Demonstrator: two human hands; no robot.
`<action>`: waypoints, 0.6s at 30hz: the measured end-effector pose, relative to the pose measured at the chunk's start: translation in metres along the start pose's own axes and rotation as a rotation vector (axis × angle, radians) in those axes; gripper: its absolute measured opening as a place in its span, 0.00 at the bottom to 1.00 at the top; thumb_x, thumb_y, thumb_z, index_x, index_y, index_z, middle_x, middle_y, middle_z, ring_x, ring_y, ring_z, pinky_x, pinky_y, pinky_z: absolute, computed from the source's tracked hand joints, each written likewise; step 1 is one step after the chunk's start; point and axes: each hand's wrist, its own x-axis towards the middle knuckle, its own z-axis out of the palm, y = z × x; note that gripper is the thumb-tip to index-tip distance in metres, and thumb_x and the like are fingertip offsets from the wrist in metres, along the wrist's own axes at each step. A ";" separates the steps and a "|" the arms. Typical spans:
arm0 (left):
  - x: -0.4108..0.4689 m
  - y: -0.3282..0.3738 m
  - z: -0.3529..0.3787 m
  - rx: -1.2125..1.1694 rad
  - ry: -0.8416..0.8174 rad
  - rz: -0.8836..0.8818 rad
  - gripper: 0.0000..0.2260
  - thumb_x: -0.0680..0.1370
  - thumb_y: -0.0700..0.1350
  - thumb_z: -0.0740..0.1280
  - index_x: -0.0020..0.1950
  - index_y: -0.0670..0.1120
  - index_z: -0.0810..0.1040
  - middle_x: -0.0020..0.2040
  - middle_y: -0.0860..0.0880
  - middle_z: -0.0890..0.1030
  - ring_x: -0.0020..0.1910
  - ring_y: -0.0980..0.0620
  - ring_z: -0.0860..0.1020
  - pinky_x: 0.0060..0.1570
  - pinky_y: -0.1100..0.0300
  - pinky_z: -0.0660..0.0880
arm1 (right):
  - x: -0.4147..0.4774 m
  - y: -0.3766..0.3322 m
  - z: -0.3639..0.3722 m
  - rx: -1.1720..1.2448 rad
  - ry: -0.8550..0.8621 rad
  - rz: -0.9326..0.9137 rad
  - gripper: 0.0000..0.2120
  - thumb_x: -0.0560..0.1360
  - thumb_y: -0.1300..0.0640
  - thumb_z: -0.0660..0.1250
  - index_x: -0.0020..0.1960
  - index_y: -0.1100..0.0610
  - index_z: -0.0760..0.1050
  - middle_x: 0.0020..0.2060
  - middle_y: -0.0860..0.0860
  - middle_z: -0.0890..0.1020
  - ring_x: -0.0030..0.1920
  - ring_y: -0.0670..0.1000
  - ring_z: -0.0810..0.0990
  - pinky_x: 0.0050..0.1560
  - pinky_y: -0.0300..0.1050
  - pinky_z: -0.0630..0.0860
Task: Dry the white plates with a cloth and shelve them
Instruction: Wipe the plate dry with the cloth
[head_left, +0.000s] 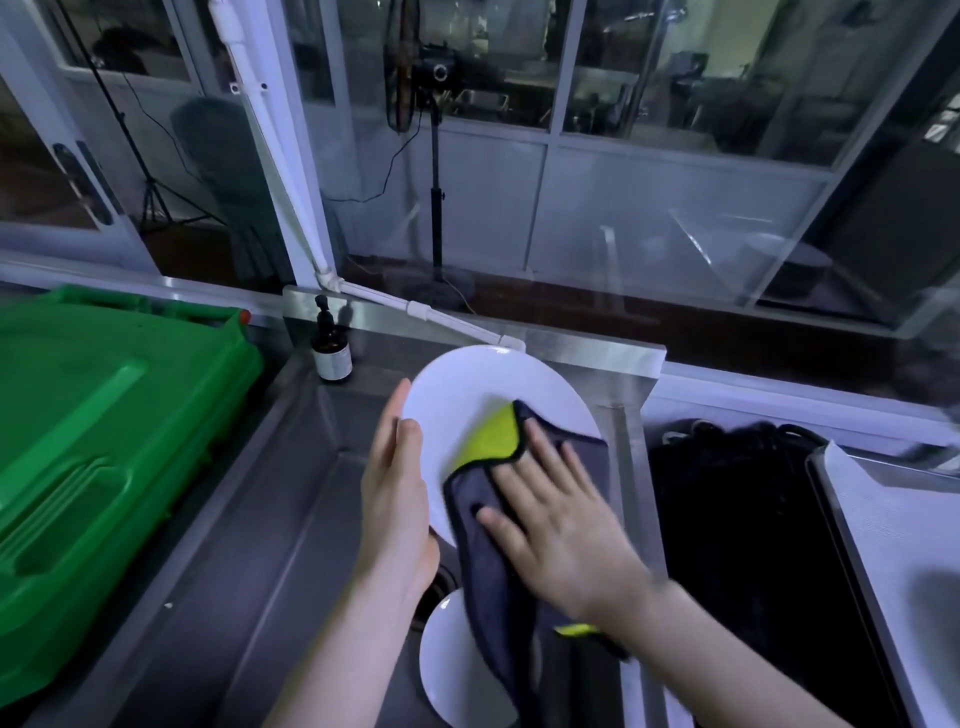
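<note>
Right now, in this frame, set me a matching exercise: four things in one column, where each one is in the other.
Things:
1 upper plate
2 lower plate
3 cloth
4 bottle

Places:
A by the back left corner of the sink
B under the right hand
C gripped by the left hand
D down in the sink

Pairs: 1-C, 2-D, 3-B, 4-A

Upper plate (467, 395): white, tilted, before you.
Lower plate (447, 660): white, at its 6 o'clock.
Cloth (498, 587): grey-yellow, draped over upper plate's 4 o'clock.

No legible txt; bottle label (332, 362) blurred.
</note>
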 end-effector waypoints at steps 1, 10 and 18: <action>-0.001 -0.003 0.002 -0.002 -0.022 -0.008 0.16 0.86 0.47 0.57 0.64 0.65 0.78 0.66 0.59 0.80 0.66 0.58 0.78 0.66 0.54 0.73 | -0.001 -0.007 0.002 0.036 -0.045 -0.041 0.27 0.82 0.43 0.47 0.69 0.57 0.73 0.71 0.52 0.72 0.78 0.58 0.55 0.74 0.60 0.60; -0.008 -0.007 0.006 -0.021 -0.068 -0.035 0.15 0.86 0.47 0.57 0.66 0.62 0.77 0.66 0.59 0.81 0.66 0.58 0.77 0.71 0.49 0.70 | 0.068 0.019 -0.001 0.055 0.004 0.128 0.26 0.82 0.42 0.53 0.75 0.54 0.65 0.77 0.50 0.62 0.79 0.52 0.47 0.78 0.53 0.45; 0.009 0.003 -0.021 0.002 0.045 -0.006 0.16 0.84 0.49 0.58 0.65 0.67 0.77 0.62 0.63 0.82 0.61 0.60 0.80 0.57 0.54 0.77 | 0.013 0.007 0.008 0.028 -0.037 0.047 0.28 0.80 0.43 0.48 0.67 0.59 0.74 0.68 0.55 0.75 0.77 0.61 0.58 0.72 0.64 0.62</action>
